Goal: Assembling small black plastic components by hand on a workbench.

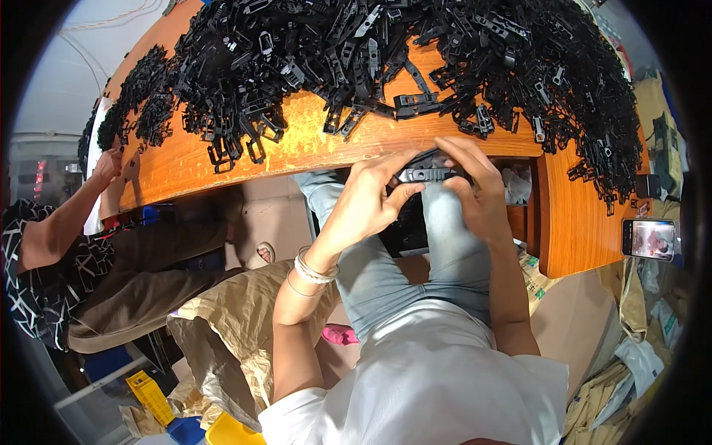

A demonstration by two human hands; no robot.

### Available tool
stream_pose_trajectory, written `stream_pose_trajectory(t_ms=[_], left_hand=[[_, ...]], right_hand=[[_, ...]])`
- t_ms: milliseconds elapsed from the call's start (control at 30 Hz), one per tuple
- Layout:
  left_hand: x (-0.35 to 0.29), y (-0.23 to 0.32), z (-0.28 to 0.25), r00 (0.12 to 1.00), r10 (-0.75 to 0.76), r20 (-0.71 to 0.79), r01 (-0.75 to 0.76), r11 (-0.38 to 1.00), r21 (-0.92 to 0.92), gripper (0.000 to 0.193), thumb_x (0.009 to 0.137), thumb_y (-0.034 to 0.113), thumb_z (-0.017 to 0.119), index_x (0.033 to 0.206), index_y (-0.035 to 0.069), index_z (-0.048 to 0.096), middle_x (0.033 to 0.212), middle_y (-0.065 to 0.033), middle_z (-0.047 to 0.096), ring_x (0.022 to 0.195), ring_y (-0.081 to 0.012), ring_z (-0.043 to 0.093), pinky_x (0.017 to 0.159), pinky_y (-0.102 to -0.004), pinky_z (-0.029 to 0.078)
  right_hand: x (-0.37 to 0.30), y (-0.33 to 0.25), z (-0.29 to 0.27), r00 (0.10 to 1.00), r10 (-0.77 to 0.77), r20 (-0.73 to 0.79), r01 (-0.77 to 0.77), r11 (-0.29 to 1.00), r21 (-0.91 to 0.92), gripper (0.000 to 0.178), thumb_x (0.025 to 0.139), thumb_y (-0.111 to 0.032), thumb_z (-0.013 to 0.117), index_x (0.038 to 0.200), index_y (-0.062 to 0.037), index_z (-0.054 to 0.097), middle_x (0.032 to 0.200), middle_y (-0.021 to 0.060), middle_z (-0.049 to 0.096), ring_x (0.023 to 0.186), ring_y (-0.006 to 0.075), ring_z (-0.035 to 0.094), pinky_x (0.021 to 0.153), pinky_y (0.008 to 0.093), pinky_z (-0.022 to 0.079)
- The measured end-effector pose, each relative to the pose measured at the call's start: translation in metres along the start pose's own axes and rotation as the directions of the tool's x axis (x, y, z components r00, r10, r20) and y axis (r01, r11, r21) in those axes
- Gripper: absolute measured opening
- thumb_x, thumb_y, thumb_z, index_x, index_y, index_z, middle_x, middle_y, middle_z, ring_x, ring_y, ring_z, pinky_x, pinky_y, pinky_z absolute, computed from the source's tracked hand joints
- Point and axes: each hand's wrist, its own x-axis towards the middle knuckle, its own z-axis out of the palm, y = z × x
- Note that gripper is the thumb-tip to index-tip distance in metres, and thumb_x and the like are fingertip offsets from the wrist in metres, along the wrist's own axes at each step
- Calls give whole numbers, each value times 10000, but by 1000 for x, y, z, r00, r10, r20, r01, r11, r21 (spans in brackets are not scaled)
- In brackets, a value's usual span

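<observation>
Between my two hands is a black plastic part (426, 175) with a ribbed, lighter grey face, held over my lap just off the table's front edge. My left hand (374, 194), with white bracelets at the wrist, pinches its left end between thumb and fingers. The right hand (478, 185) closes on its right end, fingers curled over the top and thumb below. My fingers cover both ends of the part. Beyond them, big heaps of similar black plastic parts (326, 52) lie on the wooden table (311, 152).
A co-worker's hand (108, 165) is at the table's left end. A phone (650, 239) stands by the right edge. Brown paper sacking (245, 311) lies beside me at left, with a yellow crate (150, 397) below it. Plastic bags (638, 363) are heaped at lower right.
</observation>
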Motion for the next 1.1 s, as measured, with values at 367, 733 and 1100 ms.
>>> stream_pose_trajectory(t_ms=[367, 733, 1100], left_hand=[[-17, -20, -8, 982, -101, 158, 150, 930, -336, 297, 757, 111, 637, 1027, -1, 586, 802, -76, 636, 750, -131, 611, 650, -254, 489], [-9, -96, -96, 800, 115, -589, 419, 595, 686, 182, 673, -14, 544, 844, -23, 606, 825, -172, 530, 685, -326, 559, 595, -392, 457], [3, -79, -58, 823, 270, -499, 72, 823, 564, 164, 692, -1, 650, 852, 29, 634, 953, -102, 524, 815, -236, 536, 693, -312, 439]], right_hand=[[-6, 6, 7, 927, 340, 159, -373, 784, 497, 239, 758, 50, 523, 985, 41, 596, 924, 90, 556, 760, 116, 540, 660, 203, 438], [-28, 30, 21, 903, 223, 367, -274, 957, 94, 221, 807, 10, 462, 981, 50, 591, 892, 122, 588, 798, 151, 579, 641, 230, 470], [-20, 27, 13, 941, 336, 37, -337, 942, 6, 115, 771, 24, 531, 849, 52, 610, 731, 70, 573, 614, 99, 545, 525, 197, 414]])
